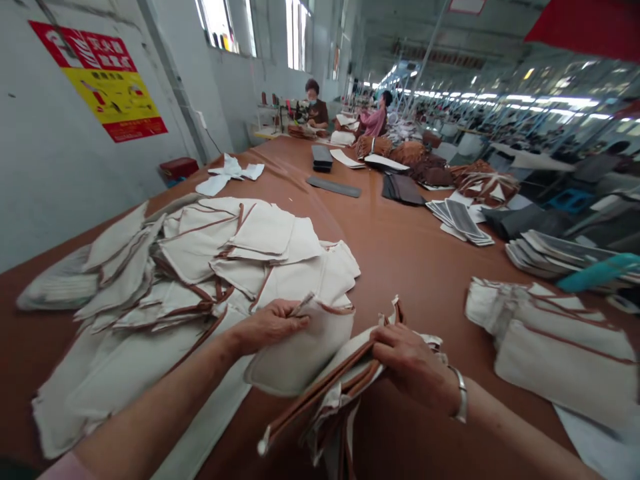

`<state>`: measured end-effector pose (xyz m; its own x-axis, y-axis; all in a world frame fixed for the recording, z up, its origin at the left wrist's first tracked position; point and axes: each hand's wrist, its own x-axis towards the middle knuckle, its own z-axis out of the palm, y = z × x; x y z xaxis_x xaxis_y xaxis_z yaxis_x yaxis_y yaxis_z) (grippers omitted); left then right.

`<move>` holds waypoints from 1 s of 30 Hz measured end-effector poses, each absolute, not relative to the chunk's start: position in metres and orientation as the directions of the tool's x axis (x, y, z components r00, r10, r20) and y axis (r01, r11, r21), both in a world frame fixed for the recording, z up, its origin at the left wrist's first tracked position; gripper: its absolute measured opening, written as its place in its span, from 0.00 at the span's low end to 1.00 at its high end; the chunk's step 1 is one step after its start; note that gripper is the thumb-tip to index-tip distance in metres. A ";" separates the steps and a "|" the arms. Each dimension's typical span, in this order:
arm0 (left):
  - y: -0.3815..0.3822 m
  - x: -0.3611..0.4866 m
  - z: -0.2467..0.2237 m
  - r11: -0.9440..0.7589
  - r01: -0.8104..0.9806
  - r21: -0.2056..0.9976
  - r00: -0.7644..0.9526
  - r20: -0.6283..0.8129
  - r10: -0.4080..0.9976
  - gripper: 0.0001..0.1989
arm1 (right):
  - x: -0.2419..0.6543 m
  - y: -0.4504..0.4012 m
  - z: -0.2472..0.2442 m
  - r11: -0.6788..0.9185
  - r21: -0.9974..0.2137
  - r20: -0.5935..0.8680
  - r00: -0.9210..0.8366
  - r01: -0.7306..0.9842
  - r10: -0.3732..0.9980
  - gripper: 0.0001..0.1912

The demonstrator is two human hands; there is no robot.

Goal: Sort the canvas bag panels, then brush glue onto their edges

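My left hand (270, 327) pinches the top edge of a cream canvas panel (297, 357) with brown piping, and a small pale strip (303, 305) shows between my fingers. My right hand (410, 367) grips a folded canvas piece (340, 393) with brown trim and a loose end hanging toward me. The two pieces nearly meet between my hands. A loose heap of similar trimmed canvas panels (200, 253) spreads to the left and under my left forearm. Another stack of canvas panels (555, 340) lies to the right of my right hand.
A long brown work table (400, 267) runs ahead, carrying grey stacked pieces (463, 223), brown bundles (407, 153) and white cloth (230, 172). Two seated co-workers (313, 107) are at its far end. A wall with a red-yellow poster (97, 80) borders the left.
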<state>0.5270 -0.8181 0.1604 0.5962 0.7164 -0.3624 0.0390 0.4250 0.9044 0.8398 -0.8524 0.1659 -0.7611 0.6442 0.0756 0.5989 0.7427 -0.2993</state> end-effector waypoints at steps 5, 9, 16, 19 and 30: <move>-0.846 0.531 0.168 0.326 0.050 0.944 0.723 -0.260 0.640 0.22 | 0.846 -0.875 0.157 0.596 -0.552 0.104 -0.661 0.583 0.743 0.03; -0.874 0.552 0.159 0.427 -0.035 0.903 0.797 -0.233 0.558 0.23 | 0.847 -0.889 0.136 0.393 -0.748 0.074 -0.521 0.534 0.851 0.29; -0.879 0.592 0.134 0.639 -0.159 0.753 0.886 -0.176 0.428 0.27 | 0.869 -0.897 0.144 0.351 -0.792 -0.026 -0.603 0.499 0.798 0.22; -0.870 0.609 0.129 0.671 -0.162 0.723 0.857 -0.233 0.459 0.23 | 0.887 -0.904 0.162 0.324 -0.764 -0.044 -0.546 0.558 0.837 0.08; -0.837 0.667 0.091 0.584 -0.214 0.783 0.618 -0.354 0.702 0.24 | 1.018 -0.956 0.211 0.077 -0.469 -0.288 -0.235 0.880 0.928 0.05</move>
